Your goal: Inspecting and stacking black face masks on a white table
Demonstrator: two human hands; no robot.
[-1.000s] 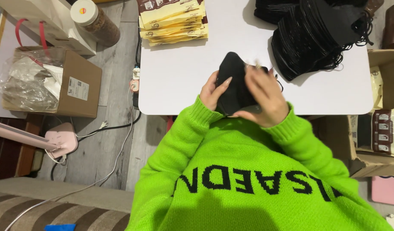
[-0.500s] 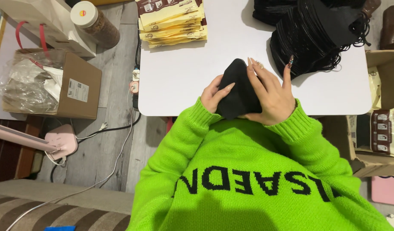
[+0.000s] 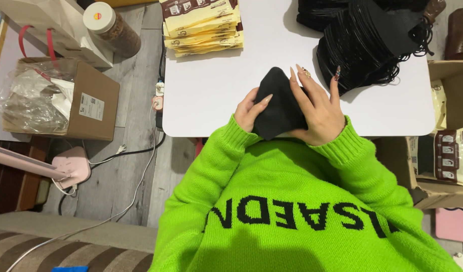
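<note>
- The white desk (image 3: 211, 95) is carrying everything the work touches; the view of it is sitting as it did half a second ago.
- The person's bright green sweater (image 3: 292, 201) is filling the lower middle of the view, its sleeves reaching up to the near desk edge.
- A heap of black masks (image 3: 367, 45) with thin loops is lying at the far right of the desk, just beyond the fingertips of the right hand; it is lying unchanged.
- A brown cardboard box (image 3: 85, 100) holding crumpled clear plastic is standing on the floor to the left, well apart from the desk.
- A stack of yellow packets (image 3: 201, 25) is resting at the far edge of the desk, left of the heap, unmoved.
- The right hand (image 3: 317, 106) is lying flat and open, fingers stretched and slightly spread, pressing down on the right side of the black mask (image 3: 277, 103). A second ago its fingers were curled over the piece; now they are extended and flattened.
- The black mask is lying folded on the near edge of the desk, between the two hands, its pointed top facing away from the person.
- The left hand (image 3: 249, 111) is pinching the left edge of the black mask, fingers bent, much as before.
</note>
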